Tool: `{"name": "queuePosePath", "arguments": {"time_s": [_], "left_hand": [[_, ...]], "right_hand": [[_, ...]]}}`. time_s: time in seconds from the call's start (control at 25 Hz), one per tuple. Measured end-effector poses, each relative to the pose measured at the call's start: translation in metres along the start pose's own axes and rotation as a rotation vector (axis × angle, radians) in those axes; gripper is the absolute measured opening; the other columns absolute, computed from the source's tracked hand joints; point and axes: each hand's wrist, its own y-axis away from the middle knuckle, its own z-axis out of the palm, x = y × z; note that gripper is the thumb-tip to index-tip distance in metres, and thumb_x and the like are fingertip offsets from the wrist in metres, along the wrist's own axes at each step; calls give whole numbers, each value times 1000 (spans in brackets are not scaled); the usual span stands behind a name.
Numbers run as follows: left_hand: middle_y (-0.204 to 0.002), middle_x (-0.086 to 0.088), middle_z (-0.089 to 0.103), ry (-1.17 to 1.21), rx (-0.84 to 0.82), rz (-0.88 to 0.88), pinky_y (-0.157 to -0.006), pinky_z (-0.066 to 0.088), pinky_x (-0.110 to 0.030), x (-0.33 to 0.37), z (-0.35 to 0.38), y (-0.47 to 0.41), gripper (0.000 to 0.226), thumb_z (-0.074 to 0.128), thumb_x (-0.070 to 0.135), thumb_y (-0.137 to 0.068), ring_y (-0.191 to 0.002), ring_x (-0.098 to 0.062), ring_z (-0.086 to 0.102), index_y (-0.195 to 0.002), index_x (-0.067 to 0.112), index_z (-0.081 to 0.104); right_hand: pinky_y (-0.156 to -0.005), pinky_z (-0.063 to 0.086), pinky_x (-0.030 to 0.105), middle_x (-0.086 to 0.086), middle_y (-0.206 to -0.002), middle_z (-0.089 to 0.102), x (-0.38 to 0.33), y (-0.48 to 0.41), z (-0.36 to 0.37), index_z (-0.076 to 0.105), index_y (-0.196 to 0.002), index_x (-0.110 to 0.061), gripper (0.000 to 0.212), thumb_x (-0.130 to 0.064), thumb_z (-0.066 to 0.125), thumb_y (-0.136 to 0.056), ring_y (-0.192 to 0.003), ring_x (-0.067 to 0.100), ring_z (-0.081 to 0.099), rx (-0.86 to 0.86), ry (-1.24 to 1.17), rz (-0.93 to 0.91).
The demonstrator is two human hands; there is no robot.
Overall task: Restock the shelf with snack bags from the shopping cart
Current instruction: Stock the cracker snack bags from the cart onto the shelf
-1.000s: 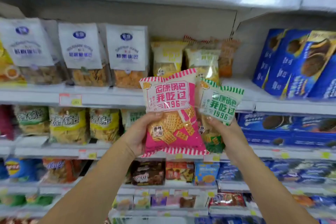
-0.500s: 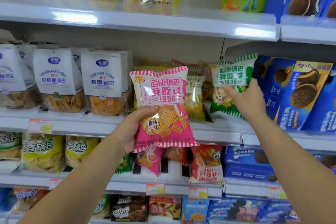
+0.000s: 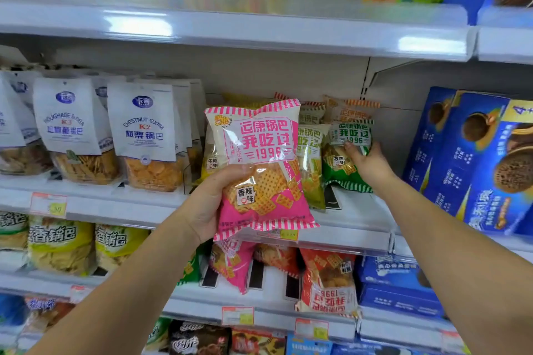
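Note:
My left hand [image 3: 206, 204] grips a pink snack bag [image 3: 259, 164] by its lower left side and holds it upright in front of the middle shelf [image 3: 357, 217]. My right hand [image 3: 367, 163] holds a green snack bag [image 3: 346, 158] that stands on that shelf, near the right end of the row. The thumb lies across the green bag's front. Just behind it are a pale green bag [image 3: 310, 161] and orange-striped bags [image 3: 349, 109]. The shopping cart is out of view.
White pouches [image 3: 144, 135] fill the shelf's left part. Blue biscuit boxes [image 3: 476, 158] stand right of the divider. The shelf below holds pink, orange and yellow-green snack bags [image 3: 326, 282]. An upper shelf edge [image 3: 230, 26] overhangs.
My right hand has pushed the green bag deeper and lower onto the shelf, where it now stands. The pink bag stays in my left hand. The view has tilted upward.

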Motion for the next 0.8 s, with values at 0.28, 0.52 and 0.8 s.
{"name": "queuePosePath", "arguments": {"time_s": [0.28,0.52,0.8], "left_hand": [[-86,-12,75,-28,-8,-9,-67,60,-40,-11,29,-14,23,67,24,-69,-71,-27,73,-90,16,75],[-90,-8,76,-78,-89,10,-62,61,-34,-18,83,-26,41,72,30,-72,-75,-23,74,-110,16,65],[-145,5,48,-1320,242,789,-109,38,-30,-22,88,-53,52,42,46,-100,-133,-9,44,-147,24,38]], "right_hand": [[-100,34,34,13,-145,40,-11,13,-11,16,-149,-11,77,-51,52,-93,-132,32,41,-89,29,21],[-100,43,37,-14,-131,54,-45,131,-42,29,-143,-43,78,-71,54,-75,-115,8,56,-262,-253,-207],[-81,50,22,-20,-118,56,-24,105,-56,15,-147,-38,89,-33,74,-81,-99,-4,59,-26,-95,-301]]}}
